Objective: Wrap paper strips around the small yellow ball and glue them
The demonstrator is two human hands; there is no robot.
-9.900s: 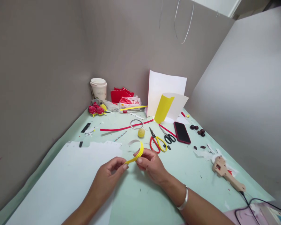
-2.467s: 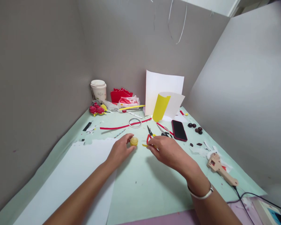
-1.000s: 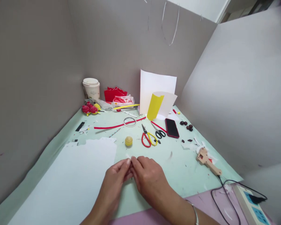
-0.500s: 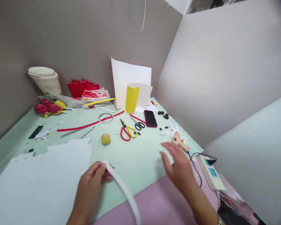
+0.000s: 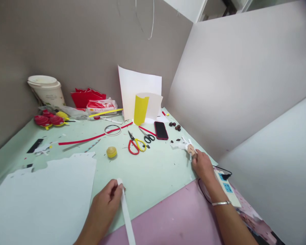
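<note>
My left hand (image 5: 107, 200) pinches one end of a white paper strip (image 5: 126, 216) above the table's front part; the strip hangs down past the bottom of the view. On the right, my right hand (image 5: 203, 166) is closed around the handle of a beige hot glue gun (image 5: 191, 149), whose nozzle end lies over white paper scraps (image 5: 177, 145). Most of the handle is hidden by the fingers. A round yellow tub (image 5: 111, 152) sits ahead of my left hand. Scissors with red and yellow handles (image 5: 134, 144) and black-handled scissors (image 5: 147, 136) lie in the middle.
A large white sheet (image 5: 48, 200) covers the left front. Behind stand a curved yellow sheet (image 5: 141, 110), a white card (image 5: 140, 80) and a lidded cup (image 5: 46, 91). A phone (image 5: 161, 130), a ring (image 5: 109, 133) and a power strip (image 5: 231, 192) are also there.
My right hand has moved forward and right from open air onto the glue gun and closed on it. The white strip in my left hand now hangs straighter.
</note>
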